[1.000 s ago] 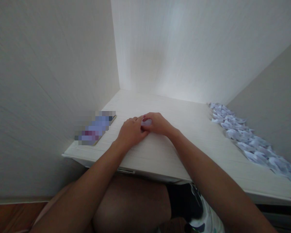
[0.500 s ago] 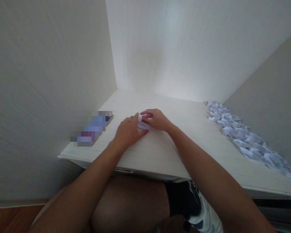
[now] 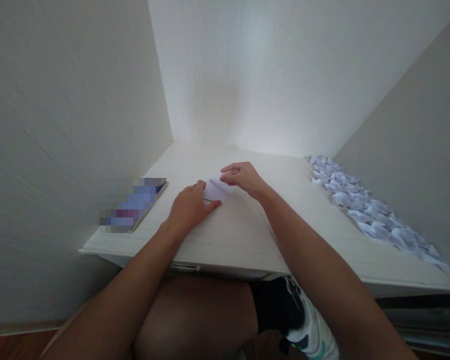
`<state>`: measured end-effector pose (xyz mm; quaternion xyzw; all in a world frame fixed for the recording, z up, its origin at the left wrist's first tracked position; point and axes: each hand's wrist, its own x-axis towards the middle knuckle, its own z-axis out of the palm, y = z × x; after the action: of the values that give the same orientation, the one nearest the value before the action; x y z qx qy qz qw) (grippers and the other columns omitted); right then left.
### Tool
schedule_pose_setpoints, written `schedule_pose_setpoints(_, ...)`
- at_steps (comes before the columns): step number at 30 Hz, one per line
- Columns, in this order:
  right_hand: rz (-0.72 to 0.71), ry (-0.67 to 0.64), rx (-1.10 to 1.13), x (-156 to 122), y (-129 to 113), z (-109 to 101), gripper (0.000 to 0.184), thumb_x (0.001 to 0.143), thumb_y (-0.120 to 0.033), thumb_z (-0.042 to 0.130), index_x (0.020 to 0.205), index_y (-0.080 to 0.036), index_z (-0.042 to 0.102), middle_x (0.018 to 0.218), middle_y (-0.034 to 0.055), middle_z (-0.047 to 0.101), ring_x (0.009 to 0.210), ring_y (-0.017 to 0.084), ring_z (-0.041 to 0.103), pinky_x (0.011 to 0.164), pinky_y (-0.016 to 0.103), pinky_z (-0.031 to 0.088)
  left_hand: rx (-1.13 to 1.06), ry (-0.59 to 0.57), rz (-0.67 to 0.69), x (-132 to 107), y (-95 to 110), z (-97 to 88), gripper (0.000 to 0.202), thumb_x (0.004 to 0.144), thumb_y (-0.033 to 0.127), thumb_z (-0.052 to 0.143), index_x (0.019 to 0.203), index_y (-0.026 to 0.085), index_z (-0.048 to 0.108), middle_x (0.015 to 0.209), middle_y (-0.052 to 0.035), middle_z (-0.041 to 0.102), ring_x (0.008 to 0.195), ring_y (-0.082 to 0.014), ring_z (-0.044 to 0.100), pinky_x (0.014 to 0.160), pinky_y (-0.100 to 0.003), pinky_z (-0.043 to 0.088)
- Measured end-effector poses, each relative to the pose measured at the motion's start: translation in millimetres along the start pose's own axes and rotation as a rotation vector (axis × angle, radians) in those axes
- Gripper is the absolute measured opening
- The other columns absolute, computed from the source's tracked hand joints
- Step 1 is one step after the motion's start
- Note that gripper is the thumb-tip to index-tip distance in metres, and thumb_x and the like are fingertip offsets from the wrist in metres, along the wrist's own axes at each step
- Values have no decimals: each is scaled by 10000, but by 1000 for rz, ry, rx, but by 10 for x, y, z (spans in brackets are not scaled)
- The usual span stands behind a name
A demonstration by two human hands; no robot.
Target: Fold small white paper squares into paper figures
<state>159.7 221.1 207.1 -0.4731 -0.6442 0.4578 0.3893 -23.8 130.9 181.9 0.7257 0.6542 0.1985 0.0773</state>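
A small white piece of paper (image 3: 214,190) with a crease across it lies on the pale desk top, between my hands. My left hand (image 3: 187,204) rests against its left side, fingers bent at the edge and thumb along the lower edge. With thumb and fingertips, my right hand (image 3: 244,179) pinches the paper's upper right part. Part of the sheet is hidden behind the fingers of both hands.
The pale desk (image 3: 243,235) is enclosed by panels on the left, back and right. A phone-like device (image 3: 140,202) with a blurred screen leans by the left panel. Along the right panel lies a long row of crumpled or folded white pieces (image 3: 367,212).
More of the paper's surface now shows between my hands. My right hand has drawn away from my left, still pinching the paper. The whole view has shifted slightly.
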Motion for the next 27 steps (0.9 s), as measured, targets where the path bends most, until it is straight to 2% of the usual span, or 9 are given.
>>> schedule_pose_setpoints(2, 13, 45, 63, 17, -10, -79, 239, 679, -116, 854, 913, -128, 803, 726, 52, 746, 662, 148, 644, 675, 317, 547, 11, 18, 32, 13, -25, 24, 571, 909, 510, 735, 1315, 117, 656, 1263, -196, 747, 1162, -397, 702, 992, -485, 540)
schedule_pose_setpoints(5, 18, 133, 161, 59, -6, -222, 203, 674, -150, 865, 858, -152, 780, 812, 65, 764, 753, 161, 682, 775, 351, 575, -29, 54, 103, 42, -72, 87, 530, 922, 459, 738, 1349, 149, 688, 1403, -188, 697, 1266, -380, 666, 1095, -504, 500)
schedule_pose_setpoints(8, 3, 218, 243, 108, 27, -362, 231, 641, -181, 890, 831, -166, 759, 841, 60, 768, 800, 166, 694, 805, 354, 570, -66, 24, 215, 75, -102, 145, 318, 976, 350, 683, 1255, 228, 774, 1475, -120, 675, 1331, -329, 645, 1154, -483, 469)
schedule_pose_setpoints(11, -31, 281, 319, 149, 70, -458, 267, 621, -210, 901, 835, -184, 743, 866, 46, 768, 840, 170, 700, 815, 348, 561, -70, -10, 268, 114, -112, 179, 228, 1007, 311, 639, 1132, 279, 827, 1404, -68, 730, 1297, -296, 673, 1142, -467, 482)
schedule_pose_setpoints(17, -61, 321, 449, 200, 113, -547, 302, 647, -276, 887, 887, -211, 716, 853, 7, 738, 820, 156, 678, 764, 310, 548, -70, 7, 250, 291, -175, 231, 250, 1014, 356, 633, 1095, 241, 840, 1386, -98, 739, 1246, -307, 693, 1117, -472, 488)
schedule_pose_setpoints(20, -59, 287, 476, 212, 109, -564, 304, 653, -314, 878, 880, -205, 708, 812, -4, 718, 764, 154, 652, 708, 298, 539, -95, 33, 205, 456, -232, 265, 243, 1001, 361, 645, 1076, 235, 838, 1355, -104, 755, 1221, -300, 701, 1114, -464, 488)
schedule_pose_setpoints(23, -59, 232, 475, 207, 101, -546, 315, 651, -341, 886, 868, -202, 705, 826, 5, 731, 787, 171, 661, 721, 307, 553, -151, 85, 139, 633, -276, 277, 223, 972, 326, 660, 1056, 205, 829, 1323, -134, 762, 1229, -308, 694, 1141, -478, 465)
schedule_pose_setpoints(25, -55, 200, 467, 196, 100, -515, 318, 650, -336, 889, 873, -202, 706, 851, 11, 747, 817, 176, 678, 752, 314, 560, -203, 166, 83, 733, -287, 264, 259, 961, 257, 634, 1139, 165, 798, 1399, -173, 710, 1365, -327, 605, 1224, -520, 368)
schedule_pose_setpoints(27, -48, 177, 456, 184, 105, -481, 315, 654, -306, 885, 892, -205, 706, 883, 17, 761, 840, 174, 694, 787, 323, 562, -274, 269, 29, 804, -281, 241, 388, 947, 180, 581, 1308, 144, 717, 1555, -185, 586, 1538, -328, 414, 1296, -561, 212)
